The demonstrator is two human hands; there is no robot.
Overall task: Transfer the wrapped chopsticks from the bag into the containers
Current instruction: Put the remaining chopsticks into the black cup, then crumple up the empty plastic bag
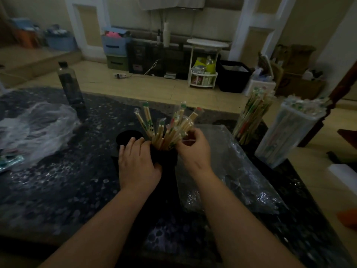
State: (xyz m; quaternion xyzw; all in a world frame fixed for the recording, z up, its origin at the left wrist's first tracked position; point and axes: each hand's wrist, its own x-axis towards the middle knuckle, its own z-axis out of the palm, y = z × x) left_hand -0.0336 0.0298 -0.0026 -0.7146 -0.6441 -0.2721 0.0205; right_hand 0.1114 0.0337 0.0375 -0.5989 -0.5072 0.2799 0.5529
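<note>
Black container (164,157) at table centre holds wrapped chopsticks (166,130), long axes fanning toward twelve o'clock; left hand (138,161) steadies its side (nine o'clock), right hand (194,149) pinches the nearest sticks.

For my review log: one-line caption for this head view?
Left hand steadies a black cup of wrapped chopsticks while the right hand tucks them in.

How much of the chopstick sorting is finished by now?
Two containers at the right already stand packed. In hand: the left hand steadies a black holder while the right hand settles chopsticks into it. Left: a clear bag at the left, contents unclear.
</note>
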